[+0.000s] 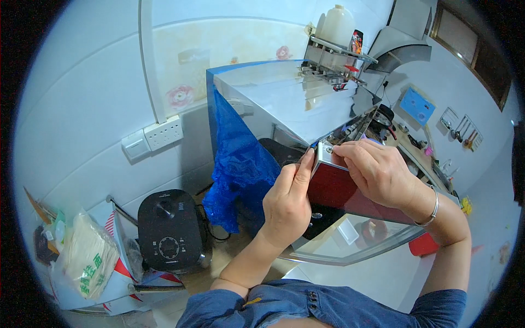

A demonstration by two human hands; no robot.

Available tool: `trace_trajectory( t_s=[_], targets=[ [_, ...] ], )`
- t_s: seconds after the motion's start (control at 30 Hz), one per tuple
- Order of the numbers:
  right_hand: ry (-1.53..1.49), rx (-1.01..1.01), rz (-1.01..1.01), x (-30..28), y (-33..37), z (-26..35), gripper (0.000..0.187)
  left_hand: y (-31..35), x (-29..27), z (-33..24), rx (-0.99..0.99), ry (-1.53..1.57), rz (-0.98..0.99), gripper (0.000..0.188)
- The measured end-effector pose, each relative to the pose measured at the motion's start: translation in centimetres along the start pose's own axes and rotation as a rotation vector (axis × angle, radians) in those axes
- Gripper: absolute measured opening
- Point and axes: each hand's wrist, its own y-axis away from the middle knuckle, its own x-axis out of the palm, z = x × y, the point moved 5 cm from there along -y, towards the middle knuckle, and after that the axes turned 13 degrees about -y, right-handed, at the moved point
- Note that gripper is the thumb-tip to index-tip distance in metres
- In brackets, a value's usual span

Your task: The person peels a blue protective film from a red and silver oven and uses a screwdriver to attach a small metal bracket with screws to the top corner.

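Note:
A large shiny metal appliance (262, 87) fills the middle, with blue protective film (235, 158) hanging loose from its left side. At its front a dark red panel (350, 191) has a silver metal end bracket (331, 158) with a round hole or fastener in it. My left hand (289, 202) holds the panel's left end, index finger and thumb pressed against the corner. Over the bracket, my right hand (380, 172) is closed in a pinch, its fingertips at the fastener; whatever is between them is too small to tell. A bracelet (433, 206) circles my right wrist.
Left of the film stands a black cooker (169, 229). A wall socket (164, 134) is above it, and a plastic bag (90, 254) lies at far left. Behind the appliance a metal rack (344, 52) carries a white jug (336, 24). Below the panel runs a clear glass edge (350, 257).

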Motion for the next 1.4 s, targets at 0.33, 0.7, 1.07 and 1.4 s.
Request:
trace_trajectory(
  t_s=[0.33,0.7,1.07,1.4],
  targets=[
    [0.031,0.023,0.05,0.2,0.0,0.5,0.031,-0.9,-0.4,-0.7,-0.017,-0.227,0.102,0.047],
    [0.067,0.033,-0.01,0.4,0.5,0.6,0.028,-2.1,-1.4,0.6,0.091,-0.088,-0.126,0.026],
    [0.161,0.044,-0.086,1.1,1.1,0.9,0.029,-4.3,-1.6,-0.1,0.308,-0.257,-0.155,0.028],
    [0.215,0.032,-0.143,1.5,1.5,0.6,0.031,-5.0,-0.9,-1.3,0.325,-0.429,-0.03,0.023]
  ],
)
